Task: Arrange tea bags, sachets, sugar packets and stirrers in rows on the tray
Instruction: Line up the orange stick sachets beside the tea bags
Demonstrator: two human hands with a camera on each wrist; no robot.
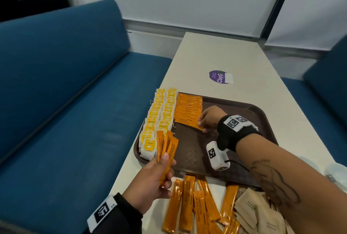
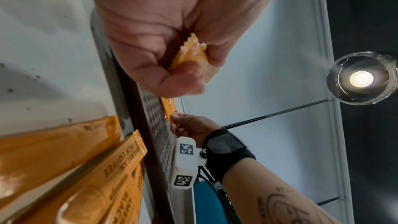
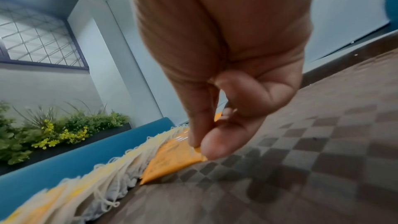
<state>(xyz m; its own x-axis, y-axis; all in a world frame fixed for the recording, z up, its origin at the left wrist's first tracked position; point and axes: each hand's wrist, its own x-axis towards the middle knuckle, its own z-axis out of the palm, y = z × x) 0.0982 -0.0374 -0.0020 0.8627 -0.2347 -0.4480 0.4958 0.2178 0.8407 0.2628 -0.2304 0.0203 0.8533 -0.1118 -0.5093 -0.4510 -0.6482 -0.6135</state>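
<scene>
Your left hand (image 1: 150,179) grips spare coffee sachets (image 1: 167,146); right hand (image 1: 209,119) pinches the row's front sachet (image 1: 187,122). A nudge could skew the overlapped row (image 1: 188,106).

a pale table (image 1: 221,55) carries a brown tray (image 1: 189,155), a purple sticker (image 1: 218,77), loose orange coffee sachets (image 1: 187,203) and tan sugar packets (image 1: 257,209) at the near edge
</scene>
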